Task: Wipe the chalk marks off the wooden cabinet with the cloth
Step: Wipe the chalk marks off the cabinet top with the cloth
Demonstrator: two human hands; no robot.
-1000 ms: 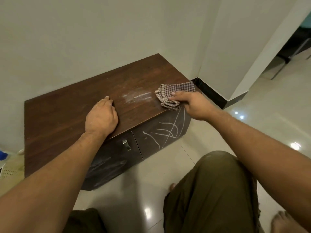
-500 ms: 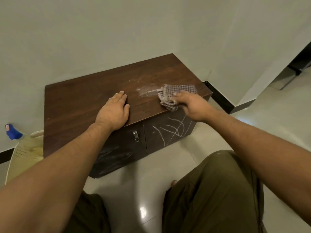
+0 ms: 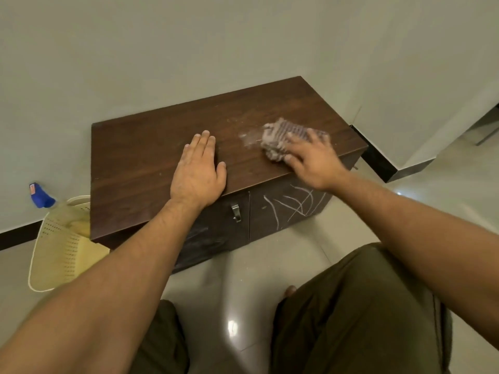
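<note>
A low dark wooden cabinet (image 3: 140, 157) stands against the wall. A faint white chalk smear (image 3: 247, 137) lies on its top, right of centre. My right hand (image 3: 313, 160) presses a bunched checked cloth (image 3: 280, 136) flat onto the top at the smear's right edge; both are motion-blurred. My left hand (image 3: 198, 171) rests flat, palm down, fingers together, on the top near the front edge. White chalk lines (image 3: 294, 205) cross the right door front. The left door (image 3: 208, 233) shows a dull wiped smudge.
A metal handle (image 3: 235, 211) sits on the left door. A pale yellow perforated basket (image 3: 63, 244) leans at the cabinet's left end, with a blue object (image 3: 39, 197) behind it by the wall. My knees in olive trousers (image 3: 356, 314) are over the glossy tiled floor.
My right hand has slid the cloth left and farther back onto the chalk smear, which looks smaller. The left hand stays planted. The camera view has shifted, showing more of the left floor.
</note>
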